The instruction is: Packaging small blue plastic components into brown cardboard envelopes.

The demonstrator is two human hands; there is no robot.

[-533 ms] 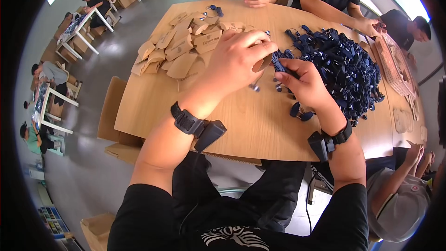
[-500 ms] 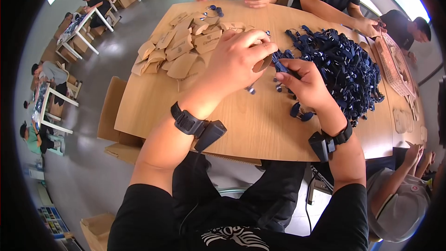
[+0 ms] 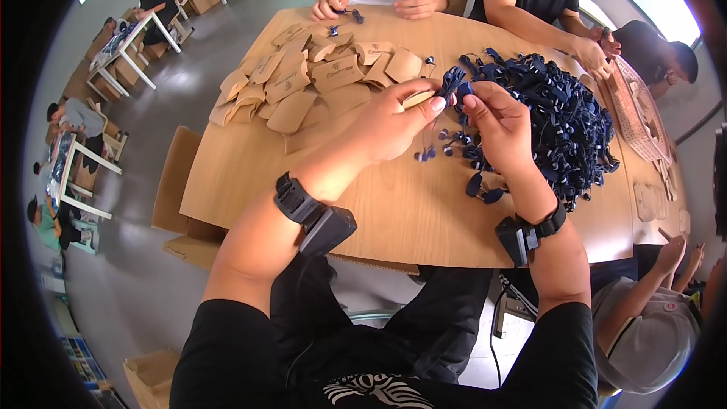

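Note:
My left hand (image 3: pixel 388 123) is closed around a small brown cardboard sleeve (image 3: pixel 418 98), whose end faces right. My right hand (image 3: pixel 500 123) pinches a coiled bundle of dark blue earphones (image 3: pixel 453 82) right at that end of the sleeve. The left thumb lies against the bundle too. Whether any of the cable sits inside the cardboard, I cannot tell. A pair of earbuds (image 3: pixel 425 154) dangles below the hands. Right of them spreads a big heap of dark blue earphones (image 3: pixel 556 117); to the left lies a pile of brown cardboard sleeves (image 3: pixel 291 79).
Across the wooden table (image 3: pixel 363 216), a person in white has hands near loose earphones (image 3: pixel 356 17). Another in black works beside a pink basket (image 3: pixel 640 117). An open cardboard box (image 3: pixel 176 182) stands by the table's left edge. Someone in a grey cap (image 3: pixel 651 341) sits close at right.
My left hand has turned and lowered slightly, bringing the sleeve's end against the earphone bundle. The right hand has raised the bundle a little. The person across moved a hand to the loose earphones.

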